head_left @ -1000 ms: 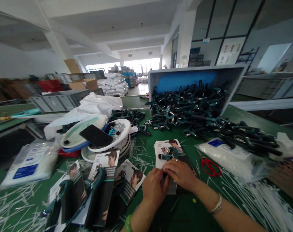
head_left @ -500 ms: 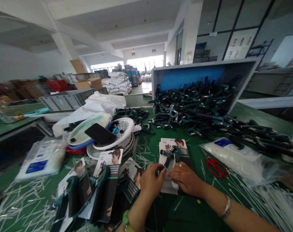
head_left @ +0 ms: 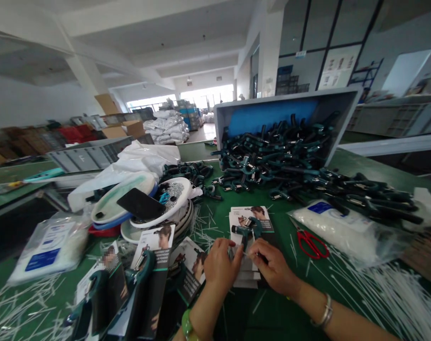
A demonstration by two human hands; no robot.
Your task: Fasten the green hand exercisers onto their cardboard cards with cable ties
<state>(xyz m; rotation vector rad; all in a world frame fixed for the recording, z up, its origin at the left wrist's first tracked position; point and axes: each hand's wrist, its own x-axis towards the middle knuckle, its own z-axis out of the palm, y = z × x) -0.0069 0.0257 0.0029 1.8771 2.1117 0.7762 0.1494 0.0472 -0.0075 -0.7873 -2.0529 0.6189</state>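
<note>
Teal-and-black spring hand grip [head_left: 246, 232] lies flat on a slightly fanned stack of printed cards [head_left: 251, 214], near the top card's middle. Left hand [head_left: 220, 265] has its fingertips against the stack, just below the grip. Right hand [head_left: 274, 270] pinches a thin white plastic tie [head_left: 248, 255] at the stack's edge.

The left hand [head_left: 220, 265] rests its fingers on a stack of printed cards [head_left: 253, 214] topped by a teal-and-black hand grip exerciser [head_left: 246, 231], while the right hand [head_left: 274, 271] pinches a thin white plastic tie [head_left: 250, 254] against them. Beyond, on the green workbench [head_left: 272, 315], a tilted grey bin [head_left: 282, 98] spills a heap of identical exercisers [head_left: 272, 161] toward the far edge; red scissors [head_left: 310, 244] lie near a bag of white ties [head_left: 329, 229].
</note>
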